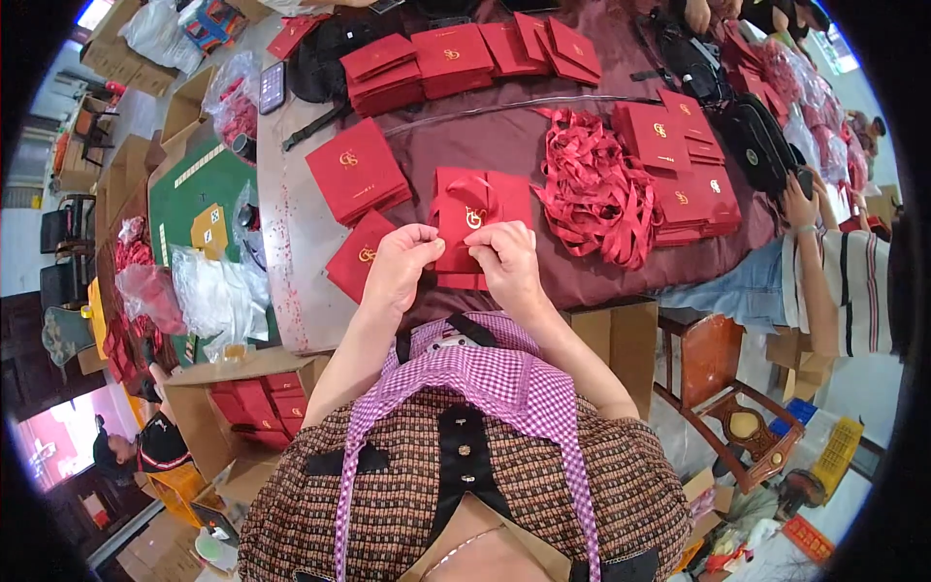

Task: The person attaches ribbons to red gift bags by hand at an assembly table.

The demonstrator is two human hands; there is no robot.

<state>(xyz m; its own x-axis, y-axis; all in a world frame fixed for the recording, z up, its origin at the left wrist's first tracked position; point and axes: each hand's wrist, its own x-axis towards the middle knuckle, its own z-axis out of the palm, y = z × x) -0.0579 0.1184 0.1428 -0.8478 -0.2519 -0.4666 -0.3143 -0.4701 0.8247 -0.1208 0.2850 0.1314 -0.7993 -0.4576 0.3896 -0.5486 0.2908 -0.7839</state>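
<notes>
Right up close, purple gingham apron (485,378) over brown woven jacket (407,417). Now pinching red ribbon (488,197) with left hand (398,267) and right hand (510,260), above the gold-printed gift bag (511,199) on maroon tablecloth (475,121). Stacked bags (451,60) behind, ribbon heap (593,184) rightward! Green-topped table (179,218) off left, wooden chair (711,361) right.

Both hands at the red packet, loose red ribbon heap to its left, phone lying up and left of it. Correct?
Wrong side: the head view shows the ribbon heap to the right of the red packet. Hands at the packet, phone up and left: right.
</notes>
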